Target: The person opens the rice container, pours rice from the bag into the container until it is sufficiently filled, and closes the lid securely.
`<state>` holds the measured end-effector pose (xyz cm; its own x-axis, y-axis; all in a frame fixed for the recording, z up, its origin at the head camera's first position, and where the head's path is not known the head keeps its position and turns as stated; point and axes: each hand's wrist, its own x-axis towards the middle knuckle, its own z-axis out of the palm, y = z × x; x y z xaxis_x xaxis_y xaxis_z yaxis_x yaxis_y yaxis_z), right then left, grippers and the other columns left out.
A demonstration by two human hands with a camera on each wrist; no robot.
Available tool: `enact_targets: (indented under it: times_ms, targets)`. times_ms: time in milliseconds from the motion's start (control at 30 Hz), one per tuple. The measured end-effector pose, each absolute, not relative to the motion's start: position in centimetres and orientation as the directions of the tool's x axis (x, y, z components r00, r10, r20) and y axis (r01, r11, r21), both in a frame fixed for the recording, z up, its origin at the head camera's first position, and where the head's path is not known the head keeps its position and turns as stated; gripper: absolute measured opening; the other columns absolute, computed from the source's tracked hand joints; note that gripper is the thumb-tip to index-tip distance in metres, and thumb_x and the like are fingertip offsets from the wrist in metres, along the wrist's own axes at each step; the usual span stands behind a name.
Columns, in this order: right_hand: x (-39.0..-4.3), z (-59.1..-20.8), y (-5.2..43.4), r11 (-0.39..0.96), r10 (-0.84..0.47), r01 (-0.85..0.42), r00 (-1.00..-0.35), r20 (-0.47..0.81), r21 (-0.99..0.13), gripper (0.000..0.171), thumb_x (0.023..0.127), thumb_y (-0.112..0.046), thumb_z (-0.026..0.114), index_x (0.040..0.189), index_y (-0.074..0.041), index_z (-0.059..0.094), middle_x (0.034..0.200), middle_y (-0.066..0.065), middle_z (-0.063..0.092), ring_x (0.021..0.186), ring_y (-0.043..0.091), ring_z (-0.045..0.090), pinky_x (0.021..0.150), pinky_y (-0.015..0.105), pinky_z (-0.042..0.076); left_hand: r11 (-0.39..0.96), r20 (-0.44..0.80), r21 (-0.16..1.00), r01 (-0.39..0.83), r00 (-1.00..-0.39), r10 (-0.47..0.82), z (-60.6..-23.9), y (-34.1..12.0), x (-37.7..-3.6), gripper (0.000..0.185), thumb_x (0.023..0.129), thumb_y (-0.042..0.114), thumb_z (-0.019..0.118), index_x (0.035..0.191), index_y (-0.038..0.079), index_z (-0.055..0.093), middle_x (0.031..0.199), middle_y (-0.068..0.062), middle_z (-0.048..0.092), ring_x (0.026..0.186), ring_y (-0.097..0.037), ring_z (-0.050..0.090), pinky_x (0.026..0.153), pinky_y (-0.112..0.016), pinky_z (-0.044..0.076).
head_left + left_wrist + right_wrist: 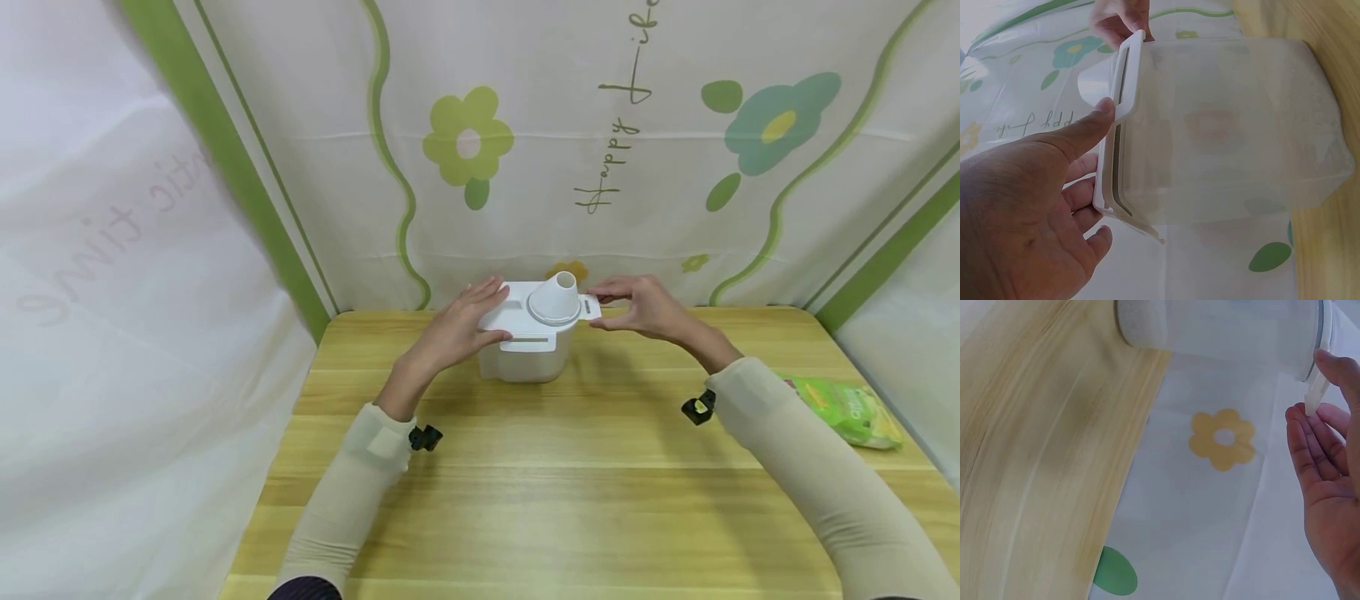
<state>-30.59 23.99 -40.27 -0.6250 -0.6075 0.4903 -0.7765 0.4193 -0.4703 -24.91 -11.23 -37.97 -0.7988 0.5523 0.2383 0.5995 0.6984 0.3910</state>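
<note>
A clear plastic storage container (pixel 525 367) stands upright at the table's back edge, with whitish contents low inside it. Its white lid (pixel 517 322) carries a cone-shaped spout (pixel 553 300) and slotted latch flaps that stick out at the sides. My left hand (pixel 457 327) grips the lid's left end, thumb on the front flap (pixel 1132 78) and the other fingers over the top. At the opposite end, my right hand (pixel 647 308) pinches the right flap (pixel 595 307) between thumb and fingers. In the right wrist view, those fingertips (pixel 1297 412) meet the flap's outer edge.
A green plastic packet (pixel 851 412) lies at the table's right side, beside my right forearm. Behind the wooden table (pixel 510 500) hangs a white curtain (pixel 300 108) with flowers and lettering, close to the container. Another curtain panel hangs along the left.
</note>
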Motion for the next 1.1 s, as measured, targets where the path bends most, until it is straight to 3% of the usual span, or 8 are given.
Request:
enact_targets:
  times_ms: [367, 600, 767, 933, 1100]
  targets:
    - [-30.3, -40.3, 24.1, 0.424, -0.569, -0.729, -0.676, 0.468, -0.538, 0.048, 0.076, -0.002, 0.095, 0.121, 0.003, 0.077, 0.111, 0.015, 0.079, 0.092, 0.029, 0.078, 0.081, 0.01, 0.055, 0.695, 0.228, 0.403, 0.595, -0.801, 0.554, -38.0, -11.2, -25.0, 0.077, 0.095, 0.031, 0.081, 0.158, 0.003, 0.046, 0.169, -0.015, 0.036, 0.16, -0.025, 0.028, 0.131, -0.046, 0.02]
    - [-30.1, -40.4, 24.0, 0.404, -0.581, -0.69, -0.701, 0.414, -0.601, 0.054, 0.077, 0.001, 0.093, 0.126, 0.008, 0.073, 0.117, 0.022, 0.076, 0.096, 0.034, 0.077, 0.085, 0.041, 0.063, 0.697, 0.216, 0.446, 0.561, -0.823, 0.524, -38.5, -11.4, -25.2, 0.081, 0.096, 0.034, 0.081, 0.161, 0.005, 0.043, 0.173, -0.013, 0.031, 0.162, -0.025, 0.023, 0.131, -0.043, 0.019]
    - [-30.2, -40.2, 23.7, 0.442, -0.583, -0.639, -0.738, 0.339, -0.63, 0.062, 0.084, -0.008, 0.091, 0.139, 0.003, 0.066, 0.133, 0.021, 0.071, 0.111, 0.04, 0.073, 0.096, 0.051, 0.059, 0.688, 0.238, 0.49, 0.535, -0.841, 0.485, -38.9, -11.5, -25.2, 0.09, 0.097, 0.04, 0.079, 0.165, 0.004, 0.034, 0.175, -0.011, 0.025, 0.162, -0.024, 0.021, 0.131, -0.043, 0.022]
    - [-30.3, -39.9, 23.2, 0.462, -0.569, -0.548, -0.786, 0.241, -0.697, 0.077, 0.088, -0.015, 0.088, 0.155, -0.002, 0.052, 0.159, 0.019, 0.052, 0.132, 0.048, 0.06, 0.111, 0.057, 0.049, 0.671, 0.252, 0.533, 0.516, -0.854, 0.456, -39.2, -11.6, -25.2, 0.101, 0.095, 0.048, 0.079, 0.167, 0.002, 0.026, 0.176, -0.013, 0.021, 0.162, -0.028, 0.022, 0.13, -0.047, 0.024]
    - [-30.7, -40.1, 21.9, 0.434, -0.562, -0.47, -0.808, 0.176, -0.769, 0.08, 0.091, -0.02, 0.086, 0.16, -0.009, 0.048, 0.165, 0.014, 0.045, 0.142, 0.047, 0.051, 0.118, 0.058, 0.042, 0.666, 0.23, 0.565, 0.487, -0.868, 0.439, -39.5, -11.9, -25.3, 0.107, 0.09, 0.049, 0.084, 0.167, 0.002, 0.027, 0.175, -0.013, 0.022, 0.161, -0.029, 0.024, 0.129, -0.048, 0.027]
